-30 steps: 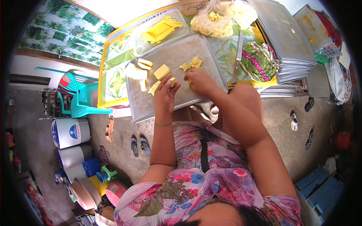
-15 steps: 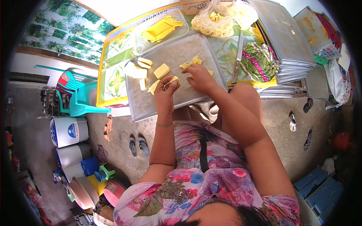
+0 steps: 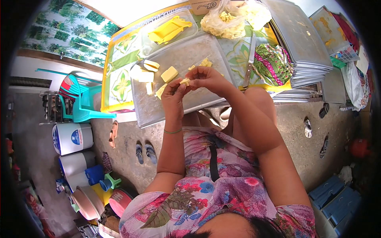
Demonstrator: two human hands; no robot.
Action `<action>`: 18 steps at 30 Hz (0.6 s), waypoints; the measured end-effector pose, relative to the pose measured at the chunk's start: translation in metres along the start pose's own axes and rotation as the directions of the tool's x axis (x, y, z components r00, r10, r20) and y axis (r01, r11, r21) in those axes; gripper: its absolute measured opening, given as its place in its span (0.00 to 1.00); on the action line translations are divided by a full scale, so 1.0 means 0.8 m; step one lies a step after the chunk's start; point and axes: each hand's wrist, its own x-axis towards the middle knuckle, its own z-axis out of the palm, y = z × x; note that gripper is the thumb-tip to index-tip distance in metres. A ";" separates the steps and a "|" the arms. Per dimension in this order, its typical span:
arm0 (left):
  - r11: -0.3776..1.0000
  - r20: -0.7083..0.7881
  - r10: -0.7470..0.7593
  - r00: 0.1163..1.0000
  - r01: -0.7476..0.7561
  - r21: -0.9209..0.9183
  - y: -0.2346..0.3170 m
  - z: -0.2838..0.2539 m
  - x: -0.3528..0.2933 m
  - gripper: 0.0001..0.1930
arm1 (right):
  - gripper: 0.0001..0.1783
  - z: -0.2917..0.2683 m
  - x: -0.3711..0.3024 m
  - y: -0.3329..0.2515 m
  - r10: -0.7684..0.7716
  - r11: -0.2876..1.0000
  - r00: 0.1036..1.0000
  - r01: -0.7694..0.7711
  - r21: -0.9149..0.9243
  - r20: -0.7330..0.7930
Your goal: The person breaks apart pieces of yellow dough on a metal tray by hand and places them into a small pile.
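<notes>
1. A small yellow piece is up between the two hands, above the metal tray; it shows at the fingertips.
2. The left hand has thumb and fingers nearly closed, pinching the piece; the right hand reaches in from the other side, fingers bent and tips at the piece; whether they grip it or only touch it, I cannot tell.
3. On the tray, a yellow block lies just beyond the left hand; more blocks sit to its left; small crumbled bits lie beyond the right hand.
4. Past the tray's far edge, a clear plastic container has a yellow, ridged item in it; a plastic bag of yellow pieces stands to its right.
5. Right of the tray, a knife lies beside a bunched green patterned cloth; stacked metal trays rise beyond.
</notes>
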 end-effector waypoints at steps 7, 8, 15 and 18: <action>1.000 0.005 -0.016 1.000 0.016 -0.018 0.003 0.000 -0.001 0.10 | 0.16 0.008 -0.002 -0.007 0.094 0.991 0.994 -0.088 0.103 -0.053; 0.999 0.017 0.003 1.000 -0.003 0.033 0.000 -0.003 -0.001 0.10 | 0.16 0.010 -0.002 -0.007 0.092 0.994 0.994 -0.088 0.059 -0.065; 0.999 0.044 -0.037 0.998 0.037 0.009 0.000 0.000 -0.002 0.09 | 0.15 0.003 -0.001 0.006 0.019 0.998 1.000 -0.018 0.061 -0.009; 0.998 0.016 -0.046 0.999 0.047 -0.048 0.001 -0.002 -0.001 0.09 | 0.15 0.008 -0.002 -0.002 0.067 0.980 0.998 -0.065 0.187 -0.006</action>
